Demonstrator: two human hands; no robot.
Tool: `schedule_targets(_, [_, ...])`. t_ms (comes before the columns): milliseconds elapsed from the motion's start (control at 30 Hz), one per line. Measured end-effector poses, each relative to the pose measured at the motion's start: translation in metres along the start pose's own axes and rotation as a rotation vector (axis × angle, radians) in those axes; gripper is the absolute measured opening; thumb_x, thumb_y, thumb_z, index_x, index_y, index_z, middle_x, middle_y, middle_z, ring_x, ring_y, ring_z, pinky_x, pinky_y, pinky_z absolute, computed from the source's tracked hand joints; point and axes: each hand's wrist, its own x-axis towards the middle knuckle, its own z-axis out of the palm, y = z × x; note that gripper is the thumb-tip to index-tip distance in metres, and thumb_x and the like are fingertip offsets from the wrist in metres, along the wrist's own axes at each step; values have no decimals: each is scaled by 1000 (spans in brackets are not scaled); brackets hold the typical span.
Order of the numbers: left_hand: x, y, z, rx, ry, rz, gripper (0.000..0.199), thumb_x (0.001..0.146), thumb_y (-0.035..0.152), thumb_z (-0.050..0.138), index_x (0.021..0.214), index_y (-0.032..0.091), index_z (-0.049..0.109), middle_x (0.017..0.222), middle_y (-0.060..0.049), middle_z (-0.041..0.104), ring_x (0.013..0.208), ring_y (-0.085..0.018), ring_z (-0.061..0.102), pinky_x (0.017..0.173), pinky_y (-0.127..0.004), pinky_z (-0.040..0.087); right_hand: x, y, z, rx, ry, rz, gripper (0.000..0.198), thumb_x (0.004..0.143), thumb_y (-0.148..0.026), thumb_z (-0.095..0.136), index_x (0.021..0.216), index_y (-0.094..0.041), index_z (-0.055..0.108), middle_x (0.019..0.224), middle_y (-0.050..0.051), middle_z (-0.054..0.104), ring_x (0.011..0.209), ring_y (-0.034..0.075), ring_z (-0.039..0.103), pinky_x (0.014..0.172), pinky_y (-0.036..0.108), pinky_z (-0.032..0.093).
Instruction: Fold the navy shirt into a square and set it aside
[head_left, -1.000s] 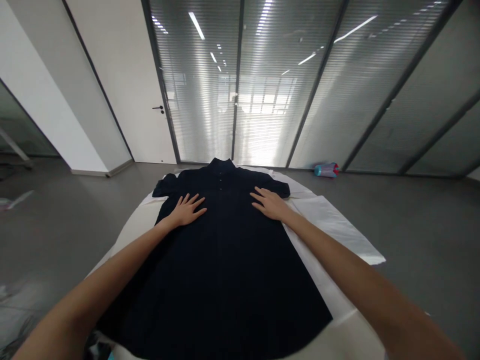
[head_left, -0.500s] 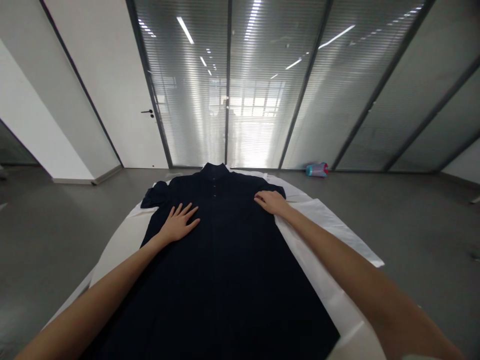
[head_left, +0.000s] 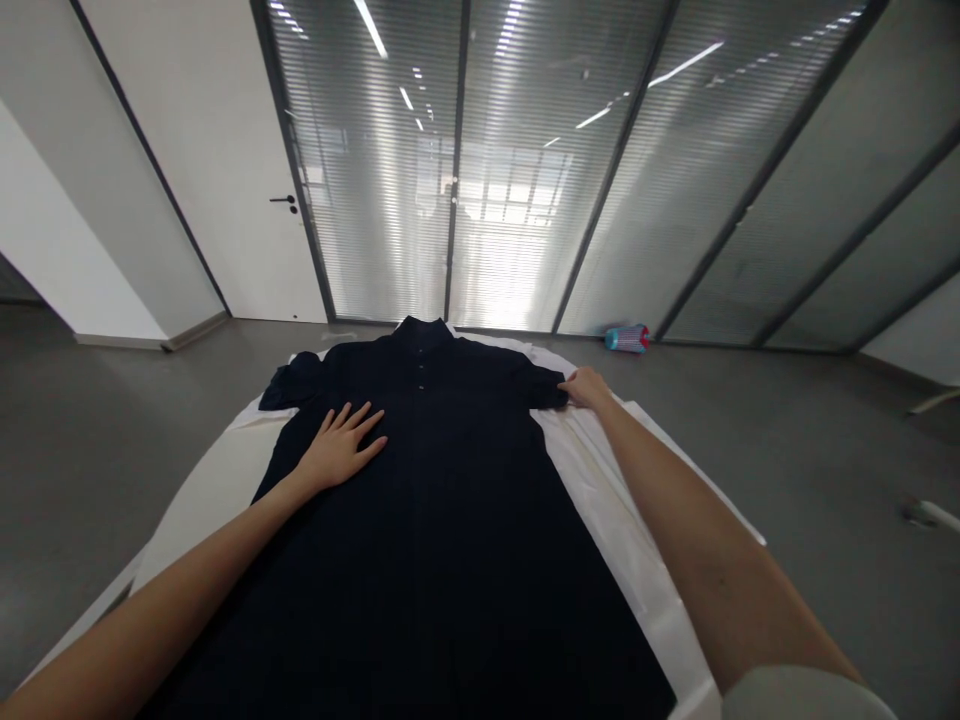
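Observation:
A dark navy short-sleeved polo shirt (head_left: 450, 500) lies spread front up, its buttoned collar at the far end. My left hand (head_left: 339, 446) rests flat on the chest, fingers spread. At the cuff of the right-side sleeve, my right hand (head_left: 586, 388) has its fingers closed on the fabric edge. The opposite sleeve (head_left: 291, 382) looks bunched and lies by itself. Under the shirt is a white sheet (head_left: 600, 490), creased along the right side.
The sheet covers a table (head_left: 202, 480) with a rounded far end. Grey floor (head_left: 810, 440) surrounds it. Beyond stand glass partitions with blinds (head_left: 502, 240) and a white door (head_left: 225, 200). A blue and red bundle (head_left: 627, 338) sits on the floor by the glass.
My right hand has moved from the shirt's chest near the armpit outward to the sleeve cuff and pinches it. My left hand stays flat on the chest. The view has shifted slightly.

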Motion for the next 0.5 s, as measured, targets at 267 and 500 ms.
schedule_targets(267, [0, 0, 2, 9, 14, -6, 68, 97, 64, 30, 154, 28, 39, 162, -4, 30, 150, -36, 24, 120, -54, 19, 8, -6, 9, 1, 23, 16, 32, 81, -30, 69, 100, -5, 74, 100, 24, 73, 105, 35, 69, 85, 38, 56])
schedule_targets(500, [0, 1, 1, -8, 19, -2, 68, 97, 65, 32, 153, 28, 40, 161, -5, 32, 149, -37, 24, 120, -56, 20, 14, -17, 6, 38, 65, 60, 42, 76, -28, 71, 111, -4, 70, 109, 26, 70, 112, 39, 65, 90, 43, 55])
